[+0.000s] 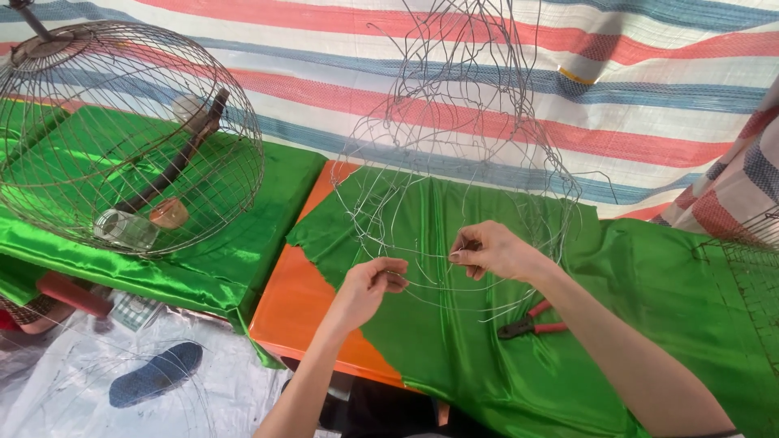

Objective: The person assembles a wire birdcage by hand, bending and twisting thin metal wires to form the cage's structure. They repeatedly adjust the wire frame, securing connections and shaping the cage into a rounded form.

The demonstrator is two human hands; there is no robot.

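Observation:
A half-built cage frame of thin bare wire [462, 138] hangs over an orange table [300, 300] draped in shiny green cloth [649, 300]. My left hand [369, 284] pinches a wire of the frame's lower ring. My right hand [491, 250] pinches the same ring a little to the right and higher. Red-handled pliers [529, 322] lie on the green cloth just under my right forearm.
A finished round wire birdcage [122, 138] with a wooden perch and small cups stands at the left on green cloth. A striped tarpaulin [649, 97] hangs behind. A dark sandal [158, 373] lies on silvery sheeting on the floor. Another wire mesh piece [751, 243] shows at right.

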